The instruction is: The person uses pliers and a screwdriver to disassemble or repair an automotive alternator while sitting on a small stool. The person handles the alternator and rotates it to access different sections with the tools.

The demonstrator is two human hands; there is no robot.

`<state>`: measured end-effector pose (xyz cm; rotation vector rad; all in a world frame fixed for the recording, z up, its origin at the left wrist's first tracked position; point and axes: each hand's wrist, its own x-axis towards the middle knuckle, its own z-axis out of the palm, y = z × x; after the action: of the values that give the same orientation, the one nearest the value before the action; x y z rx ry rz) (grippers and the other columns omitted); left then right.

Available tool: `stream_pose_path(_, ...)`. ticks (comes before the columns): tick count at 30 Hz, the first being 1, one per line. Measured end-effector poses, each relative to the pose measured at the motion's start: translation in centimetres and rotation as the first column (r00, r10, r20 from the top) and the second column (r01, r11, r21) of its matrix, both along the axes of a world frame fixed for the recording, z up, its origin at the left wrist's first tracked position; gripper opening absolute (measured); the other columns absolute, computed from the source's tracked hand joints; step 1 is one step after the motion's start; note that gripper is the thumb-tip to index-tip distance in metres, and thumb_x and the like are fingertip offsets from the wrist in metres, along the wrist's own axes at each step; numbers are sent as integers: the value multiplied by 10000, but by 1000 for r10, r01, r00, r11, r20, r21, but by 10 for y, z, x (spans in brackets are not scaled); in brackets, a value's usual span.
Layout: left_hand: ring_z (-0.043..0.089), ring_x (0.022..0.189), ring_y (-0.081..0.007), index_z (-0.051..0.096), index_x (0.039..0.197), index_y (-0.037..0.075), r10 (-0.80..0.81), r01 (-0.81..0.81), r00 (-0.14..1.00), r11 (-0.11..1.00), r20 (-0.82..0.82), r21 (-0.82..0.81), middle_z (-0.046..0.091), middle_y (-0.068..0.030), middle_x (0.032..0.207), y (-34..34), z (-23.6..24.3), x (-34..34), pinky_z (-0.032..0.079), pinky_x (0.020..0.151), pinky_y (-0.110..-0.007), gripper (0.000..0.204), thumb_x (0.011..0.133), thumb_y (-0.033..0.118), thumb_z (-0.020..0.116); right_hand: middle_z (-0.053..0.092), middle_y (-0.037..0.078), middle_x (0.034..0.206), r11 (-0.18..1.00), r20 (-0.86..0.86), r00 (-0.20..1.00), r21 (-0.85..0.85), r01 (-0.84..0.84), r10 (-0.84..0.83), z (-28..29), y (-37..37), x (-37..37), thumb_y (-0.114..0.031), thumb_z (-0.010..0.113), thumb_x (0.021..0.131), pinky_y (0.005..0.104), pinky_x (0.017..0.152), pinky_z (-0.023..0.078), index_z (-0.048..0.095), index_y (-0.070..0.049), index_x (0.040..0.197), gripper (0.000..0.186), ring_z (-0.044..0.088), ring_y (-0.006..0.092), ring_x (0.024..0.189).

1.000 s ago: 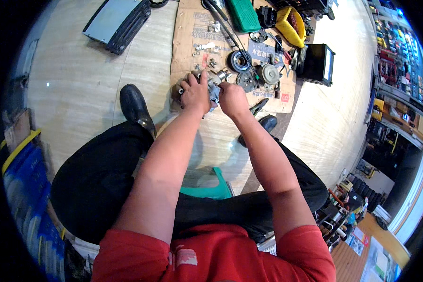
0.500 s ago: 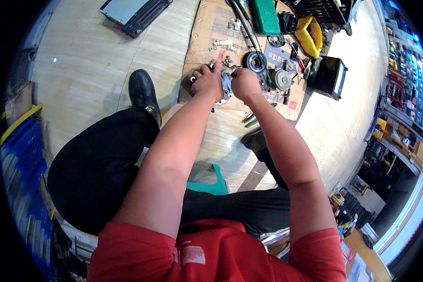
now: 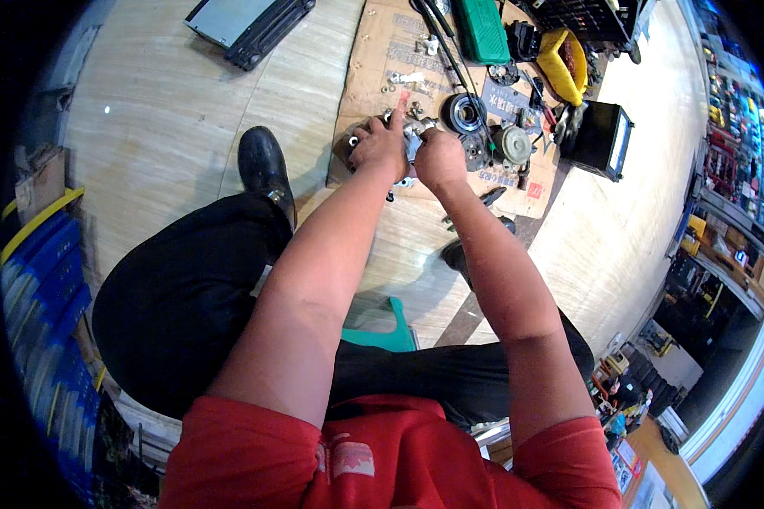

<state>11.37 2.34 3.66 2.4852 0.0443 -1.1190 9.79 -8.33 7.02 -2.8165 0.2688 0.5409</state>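
Observation:
On a flattened cardboard sheet (image 3: 367,64), both of my hands are at a silvery metal machine part (image 3: 412,142). My left hand (image 3: 379,153) grips its left side, index finger stretched forward and the other fingers bent over it. Close against its right side, my right hand (image 3: 441,161) is closed like a fist; what its fingers hold is hidden. Right of that hand lie a black ring-shaped pulley (image 3: 463,114) and a round pale metal part (image 3: 513,145). Small metal fittings (image 3: 415,109) sit just beyond the metal part.
A green case (image 3: 481,32), a yellow container (image 3: 562,66) and a black crate (image 3: 581,21) stand at the far right. Nearer is a black box (image 3: 603,140). A black-and-silver unit (image 3: 250,30) lies far left. Under me is a green stool (image 3: 390,331).
My right hand has shifted slightly down and toward my left hand. My right knee has swung outward. The left hand keeps its grip on the metal part.

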Motion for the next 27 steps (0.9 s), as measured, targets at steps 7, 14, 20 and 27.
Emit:
stream_pose_path(7, 317, 1401, -494, 102, 1572, 258, 0, -1, 998, 1000, -61, -27, 280, -217, 1548, 0, 16, 1, 437, 1061, -564, 1150, 718, 332, 869, 689, 248, 901, 982, 37, 992, 148, 114, -120, -13, -21, 0, -107, 597, 784, 460, 830, 541, 763, -51, 947, 239, 679, 414, 874)
stream_pose_path(14, 290, 1410, -509, 45, 1582, 202, 53, -53, 999, 996, 4, -72, 260, -222, 1571, 5, 7, -4, 371, 1116, -570, 1314, 625, 412, 919, 695, 238, 953, 996, -108, 990, -1, -90, 89, -7, -18, 16, -122, 574, 811, 469, 872, 537, 749, -43, 908, 215, 675, 405, 933)
stream_pose_path(20, 309, 1408, -488, 67, 1566, 155, 97, -96, 995, 992, 3, -81, 335, -189, 1540, 4, 1, -5, 390, 1113, -538, 1320, 601, 416, 930, 705, 228, 1061, 979, -306, 944, -118, -169, 126, 21, -3, 28, -81, 605, 818, 437, 874, 560, 727, -13, 977, 211, 693, 358, 1013)
stream_pose_path(27, 303, 1414, -485, 128, 1535, 181, 85, -84, 996, 994, 12, -67, 311, -159, 1536, 5, 0, -5, 476, 1046, -537, 1241, 616, 393, 935, 705, 223, 1073, 920, -392, 870, -123, -372, 299, 36, 1, 36, -75, 608, 837, 429, 865, 567, 731, -15, 1017, 226, 700, 344, 1009)
